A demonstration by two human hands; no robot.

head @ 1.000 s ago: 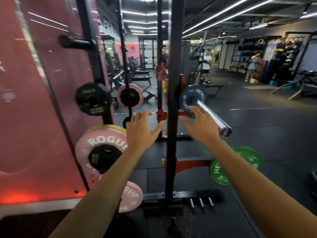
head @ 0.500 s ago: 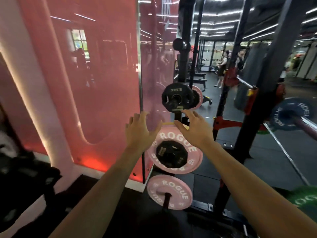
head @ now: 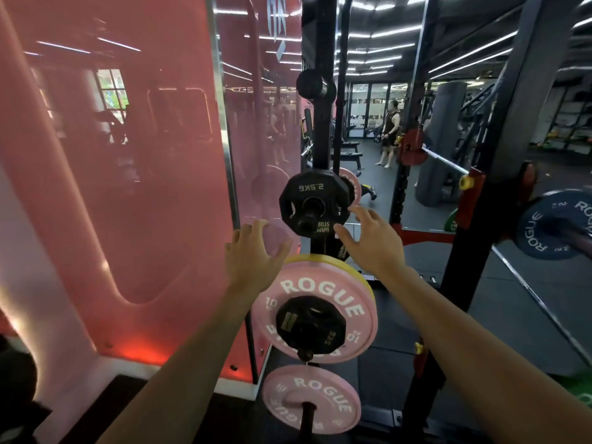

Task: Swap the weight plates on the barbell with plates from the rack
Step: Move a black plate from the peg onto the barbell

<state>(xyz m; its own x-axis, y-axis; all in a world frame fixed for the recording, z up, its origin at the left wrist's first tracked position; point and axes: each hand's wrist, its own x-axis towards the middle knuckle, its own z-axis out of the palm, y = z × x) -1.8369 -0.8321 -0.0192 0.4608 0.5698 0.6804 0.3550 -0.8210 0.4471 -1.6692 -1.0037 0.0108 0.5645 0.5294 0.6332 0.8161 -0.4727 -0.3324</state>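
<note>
A black rack upright (head: 321,133) carries plates on pegs. Highest is a black 2.5 kg plate (head: 312,190). Below it a large pink ROGUE plate (head: 358,302) has a small black 5 kg plate (head: 309,320) in front, and a smaller pink ROGUE plate (head: 309,397) sits lowest. My left hand (head: 253,254) is spread open just left of the black 2.5 kg plate, holding nothing. My right hand (head: 371,241) is spread open at that plate's right edge, fingertips near or on the rim. The barbell (head: 573,233) with a dark blue ROGUE plate (head: 541,225) is at the far right.
A pink glossy wall panel (head: 128,187) stands close on the left. A black rack post (head: 474,219) with red fittings rises on the right. A green plate (head: 451,221) lies on the floor behind it. A person (head: 390,133) stands far back among the benches.
My view has turned left from the barbell end to the plate pegs. Both open hands have risen from the large pink plate's top toward the black 2.5 kg plate.
</note>
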